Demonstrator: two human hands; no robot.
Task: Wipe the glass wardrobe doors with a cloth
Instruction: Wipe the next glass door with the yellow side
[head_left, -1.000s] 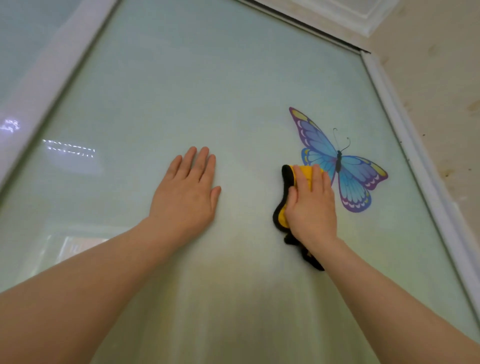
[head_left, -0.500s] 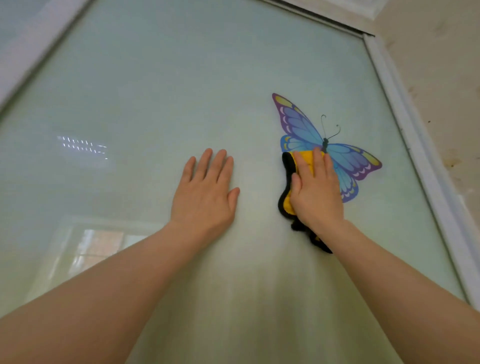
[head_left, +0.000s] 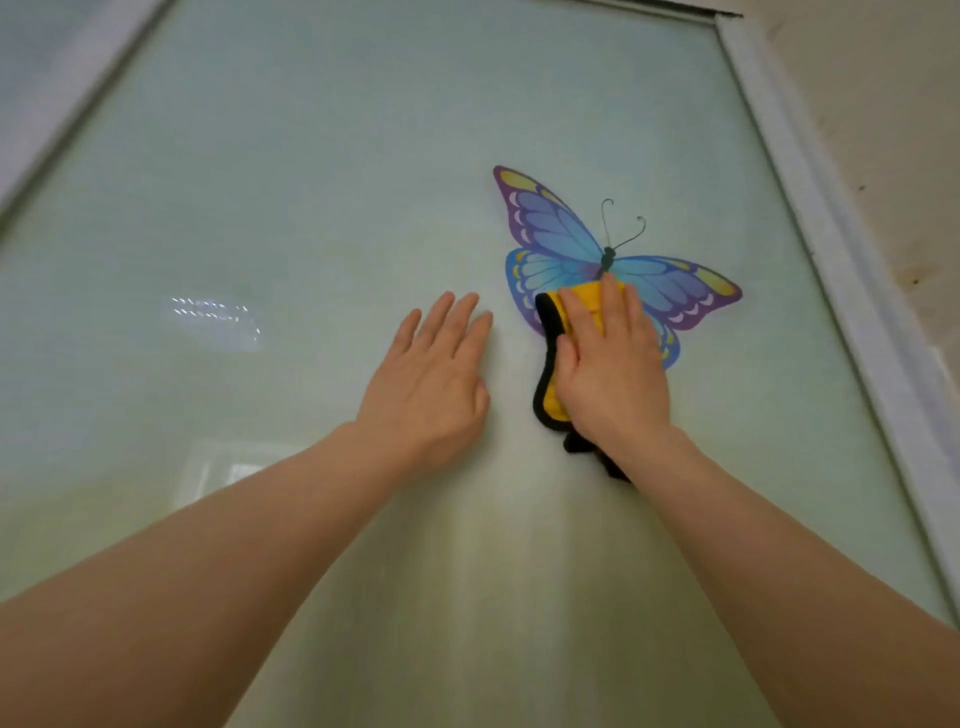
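Your right hand (head_left: 610, 371) presses a yellow cloth (head_left: 558, 358) with a black edge flat against the glass wardrobe door (head_left: 311, 182), right of the frame's centre, fingers straight and close together over the fabric, the thumb laid along its left edge. The cloth sits on the lower wings of a blue and purple butterfly sticker (head_left: 566, 234), and a dark corner of it trails out below your wrist. Your left hand (head_left: 431, 384) rests just beside it at centre frame, open and flat on the pane, fingers straight and holding nothing. The cloth looks soft, light and limp, so it will likely bunch or slip unless your palm keeps it spread; pressure from the flat of the fingers, not a pinch, seems the surest hold. The glass is hard, smooth and probably slippery under a braced palm, and breakable, so lean on it gently. The sticker's thin edges could lift if the cloth catches them; stroking from its middle outward would seem safest. The white door frame (head_left: 831, 249) runs down the right of the picture, with a stained wall (head_left: 893, 130) beyond it at upper right.
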